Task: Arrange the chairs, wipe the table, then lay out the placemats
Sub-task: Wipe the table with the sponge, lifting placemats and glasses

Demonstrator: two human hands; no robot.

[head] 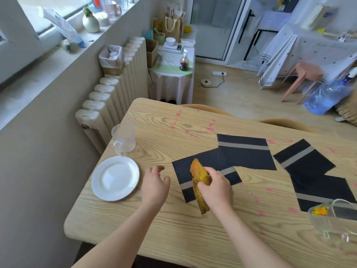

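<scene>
My right hand [216, 187] grips a folded yellow-orange cloth [199, 176] above the near end of a dark placemat [195, 165] with a grey stripe. My left hand [154, 183] hovers with relaxed fingers over the bare wood between the cloth and a white plate [115, 178]. Several dark placemats lie crooked and overlapping across the wooden table [173, 229]: one behind [249, 153] and another to the right [313, 175]. Pink stains [209, 129] dot the tabletop. The curved backs of two wooden chairs [208, 109] show beyond the table's far edge.
A clear glass jug [124, 140] stands behind the plate near the table's left edge. A glass bowl with yellow petals [332, 217] sits at the right front. A radiator [114, 93] and wall run along the left. A pink stool [303, 76] stands farther back.
</scene>
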